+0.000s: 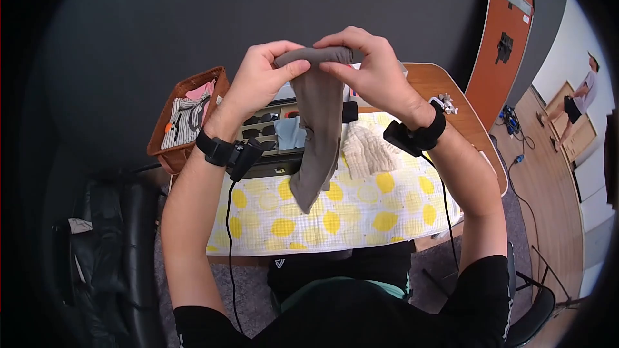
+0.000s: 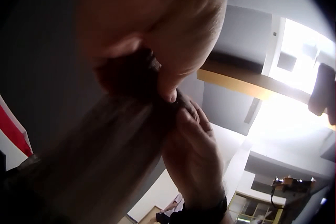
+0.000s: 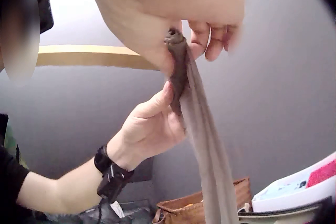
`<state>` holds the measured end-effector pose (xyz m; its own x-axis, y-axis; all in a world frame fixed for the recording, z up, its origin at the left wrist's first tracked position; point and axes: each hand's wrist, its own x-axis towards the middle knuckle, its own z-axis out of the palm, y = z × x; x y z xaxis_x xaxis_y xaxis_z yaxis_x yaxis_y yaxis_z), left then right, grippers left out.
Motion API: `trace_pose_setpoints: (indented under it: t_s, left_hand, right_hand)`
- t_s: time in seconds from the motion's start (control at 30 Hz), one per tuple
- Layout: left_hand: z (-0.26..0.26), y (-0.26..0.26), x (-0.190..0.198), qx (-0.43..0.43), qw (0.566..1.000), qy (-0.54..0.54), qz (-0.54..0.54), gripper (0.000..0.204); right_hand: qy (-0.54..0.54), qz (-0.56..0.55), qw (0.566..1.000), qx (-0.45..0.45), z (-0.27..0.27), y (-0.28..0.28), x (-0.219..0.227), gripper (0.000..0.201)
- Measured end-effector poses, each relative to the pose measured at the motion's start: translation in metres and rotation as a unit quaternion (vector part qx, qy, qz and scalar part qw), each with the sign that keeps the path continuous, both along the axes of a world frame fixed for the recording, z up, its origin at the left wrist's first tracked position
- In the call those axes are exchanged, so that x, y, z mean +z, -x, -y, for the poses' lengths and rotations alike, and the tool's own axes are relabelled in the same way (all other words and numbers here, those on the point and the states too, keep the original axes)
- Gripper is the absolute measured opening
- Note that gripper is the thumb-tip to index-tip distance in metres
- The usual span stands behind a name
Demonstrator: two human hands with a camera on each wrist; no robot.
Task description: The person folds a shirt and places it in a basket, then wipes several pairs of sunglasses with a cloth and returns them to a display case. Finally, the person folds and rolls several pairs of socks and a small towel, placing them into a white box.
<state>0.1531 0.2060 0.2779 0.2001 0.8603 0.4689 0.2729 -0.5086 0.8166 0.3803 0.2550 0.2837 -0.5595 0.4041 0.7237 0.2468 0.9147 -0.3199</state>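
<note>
Both hands hold up a grey-brown strip of cloth (image 1: pixel 318 135) in front of the dark wall, above the table. Its upper end is rolled into a thick band, and the rest hangs down to a pointed tip over the yellow-spotted cloth. My left hand (image 1: pixel 263 74) pinches the left end of the roll between thumb and fingers. On the right end, my right hand (image 1: pixel 371 67) grips in the same way, thumb below and fingers on top. The spiral end of the roll shows beside the right hand (image 3: pixel 173 3) in the right wrist view.
A yellow-spotted white cloth (image 1: pixel 303 225) covers the table (image 1: pixel 429 77). On it lies a crumpled cream cloth (image 1: pixel 371 148). Behind stands a case with sunglasses (image 1: pixel 258 133). A wicker basket (image 1: pixel 158 145) with folded clothes stands left. At far right a person (image 1: pixel 583 93) walks near a snowboard (image 1: pixel 496 38).
</note>
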Motion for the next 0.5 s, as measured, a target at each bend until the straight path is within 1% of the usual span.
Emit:
trace_pose_setpoints:
  t_s: [0.03,0.07,0.1,0.13,0.17,0.2,0.23,0.27,0.3,0.33,0.37,0.4,0.43,0.47,0.5]
  left_hand:
    - [-0.001,-0.004,0.000,0.012,0.998,-0.055,0.003,0.020]
    - [-0.002,-0.008,0.001,0.011,0.999,-0.053,0.004,0.020]
    - [-0.002,-0.013,0.003,0.031,0.994,-0.103,0.001,0.018]
    - [-0.002,-0.017,0.006,0.051,0.987,-0.154,-0.002,0.017]
    - [-0.003,-0.019,0.010,0.050,0.987,-0.153,-0.002,0.017]
    - [-0.006,-0.019,0.014,0.055,0.975,-0.213,-0.042,0.022]
    - [-0.007,-0.020,0.017,0.060,0.957,-0.273,-0.083,0.028]
    - [-0.007,-0.023,0.018,0.060,0.956,-0.274,-0.083,0.028]
    - [-0.007,-0.026,0.019,0.041,0.973,-0.226,-0.036,0.033]
    - [-0.007,-0.028,0.020,0.022,0.984,-0.177,0.011,0.037]
    - [-0.007,-0.025,0.019,0.022,0.984,-0.177,0.011,0.037]
    - [-0.008,-0.020,0.016,-0.050,0.989,-0.095,0.102,0.035]
    - [-0.008,-0.017,0.016,-0.122,0.974,-0.010,0.191,0.033]
    - [-0.007,-0.015,0.017,-0.123,0.974,-0.010,0.191,0.033]
    - [-0.007,-0.014,0.017,-0.154,0.967,0.036,0.200,0.028]
  right_hand:
    - [0.090,-0.048,0.992,0.071,-0.004,0.000,-0.003,0.031]
    - [0.178,-0.096,0.969,0.141,-0.007,0.001,-0.004,0.033]
    - [0.180,-0.096,0.969,0.139,-0.009,-0.001,-0.003,0.033]
    - [0.322,-0.127,0.919,0.192,-0.009,-0.002,0.001,0.035]
    - [0.454,-0.155,0.844,0.241,-0.011,-0.003,0.003,0.037]
    - [0.437,-0.141,0.858,0.231,-0.014,-0.001,0.003,0.035]
    - [0.437,-0.141,0.858,0.231,-0.017,-0.002,0.006,0.035]
    - [0.389,-0.108,0.891,0.209,-0.019,-0.003,0.009,0.032]
    - [0.339,-0.074,0.919,0.186,-0.021,-0.004,0.012,0.029]
    - [0.338,-0.075,0.919,0.186,-0.020,-0.003,0.013,0.029]
    - [0.270,-0.103,0.942,0.171,-0.019,0.000,0.014,0.025]
    - [0.201,-0.131,0.958,0.155,-0.018,0.002,0.015,0.021]
    - [0.201,-0.132,0.958,0.155,-0.016,0.002,0.017,0.021]
    - [0.089,-0.125,0.982,0.110,-0.013,0.002,0.019,0.019]
    - [-0.022,-0.115,0.991,0.063,-0.011,0.002,0.019,0.018]
